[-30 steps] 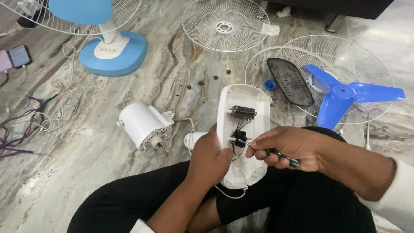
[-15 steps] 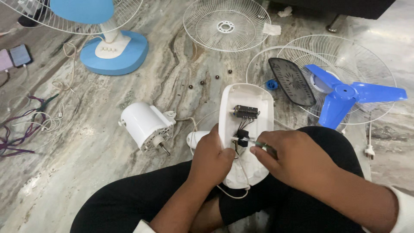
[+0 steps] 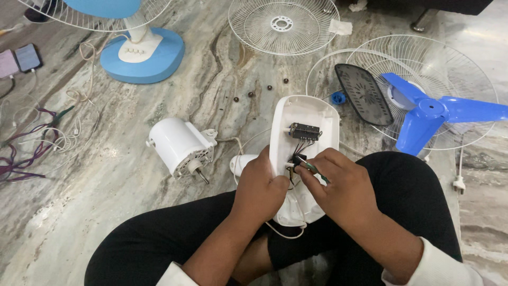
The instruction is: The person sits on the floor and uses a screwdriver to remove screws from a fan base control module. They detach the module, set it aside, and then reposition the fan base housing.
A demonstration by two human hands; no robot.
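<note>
An upturned white fan base (image 3: 309, 114) rests on my lap, its open underside showing a black switch block (image 3: 305, 131) and dark wires. My left hand (image 3: 260, 185) grips the base's left edge, thumb on the wires. My right hand (image 3: 338, 185) holds a thin green-handled tool (image 3: 312, 168), its tip among the wires below the switch block. A white fan motor (image 3: 180, 145) lies on the floor to the left, joined to the base by a white cable.
A blue fan blade (image 3: 428, 114) lies on a white wire grille (image 3: 423, 69) at right, beside a dark oval cover (image 3: 364, 94). Another grille (image 3: 282, 24) lies at the top. A blue-based fan (image 3: 142, 53), several screws (image 3: 251, 94), cables and phones (image 3: 18, 59) sit left.
My right hand has shifted left over the base, bringing the tool tip into the wires. The view has drifted slightly; my left hand stays on the base.
</note>
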